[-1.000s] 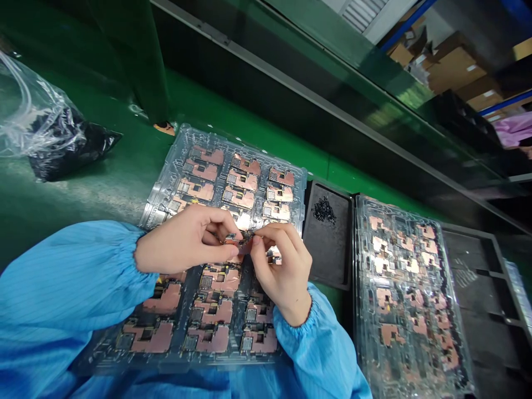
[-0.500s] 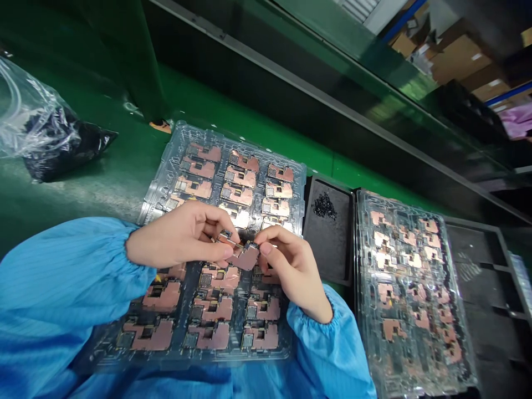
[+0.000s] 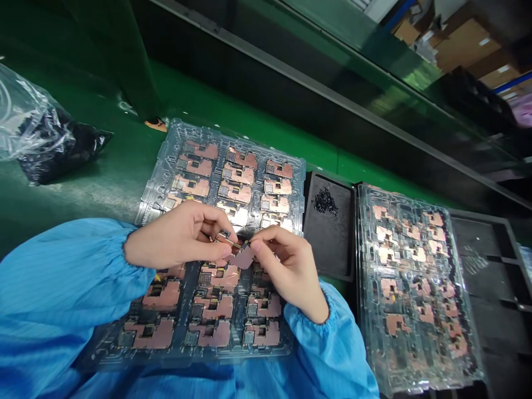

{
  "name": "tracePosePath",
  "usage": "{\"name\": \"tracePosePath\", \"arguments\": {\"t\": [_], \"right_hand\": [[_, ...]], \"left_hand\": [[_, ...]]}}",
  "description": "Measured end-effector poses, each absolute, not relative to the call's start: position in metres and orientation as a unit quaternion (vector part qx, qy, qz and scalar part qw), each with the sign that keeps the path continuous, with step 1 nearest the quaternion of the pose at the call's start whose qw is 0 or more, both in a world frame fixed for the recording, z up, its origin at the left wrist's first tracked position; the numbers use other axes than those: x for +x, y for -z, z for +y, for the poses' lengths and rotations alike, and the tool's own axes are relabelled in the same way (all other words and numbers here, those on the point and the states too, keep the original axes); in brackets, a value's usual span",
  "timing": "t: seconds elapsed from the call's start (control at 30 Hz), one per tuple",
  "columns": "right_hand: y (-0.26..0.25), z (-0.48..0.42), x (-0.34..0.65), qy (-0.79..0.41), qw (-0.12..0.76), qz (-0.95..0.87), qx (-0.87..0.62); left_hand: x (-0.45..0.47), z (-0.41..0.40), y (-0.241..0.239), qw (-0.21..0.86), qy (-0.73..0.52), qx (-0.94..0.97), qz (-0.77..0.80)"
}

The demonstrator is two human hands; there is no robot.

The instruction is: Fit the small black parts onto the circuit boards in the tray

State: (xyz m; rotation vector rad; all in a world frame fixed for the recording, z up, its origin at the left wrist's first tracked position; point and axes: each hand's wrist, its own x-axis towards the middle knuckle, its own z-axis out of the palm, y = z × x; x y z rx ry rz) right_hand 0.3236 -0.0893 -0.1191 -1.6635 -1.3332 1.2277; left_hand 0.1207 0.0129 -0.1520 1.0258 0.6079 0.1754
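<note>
My left hand (image 3: 183, 238) and my right hand (image 3: 286, 266) meet above a clear plastic tray (image 3: 166, 166) of copper-coloured circuit boards. Between them they pinch one small copper-coloured board (image 3: 242, 256), held just above the tray's middle rows. The left thumb and fingers grip its left end. The right thumb and forefinger pinch its upper right edge. Both arms wear blue sleeves.
A small black tray (image 3: 332, 244) with a heap of tiny black parts (image 3: 325, 201) lies to the right. Beyond it stands a second clear tray of boards (image 3: 415, 277) on black trays (image 3: 490, 266). A crumpled plastic bag (image 3: 37, 138) lies far left on the green bench.
The board between my fingers has tilted, showing its copper face more. My right hand has dropped slightly and my view has shifted a little.
</note>
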Motion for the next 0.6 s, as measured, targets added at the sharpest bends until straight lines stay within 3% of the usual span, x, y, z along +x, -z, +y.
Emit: {"name": "tracePosePath", "arguments": {"t": [0.1, 0.3, 0.6], "right_hand": [[0.116, -0.088, 0.328, -0.523, 0.346, -0.473, -0.618], [0.118, -0.089, 0.328, -0.505, 0.353, -0.486, -0.62], [0.113, -0.092, 0.339, -0.455, 0.282, -0.552, -0.639]], "left_hand": [[0.12, 0.014, 0.151, 0.831, -0.093, 0.468, 0.286], [0.12, 0.014, 0.149, 0.832, -0.089, 0.466, 0.286], [0.116, 0.014, 0.148, 0.762, -0.033, 0.571, 0.303]]}}
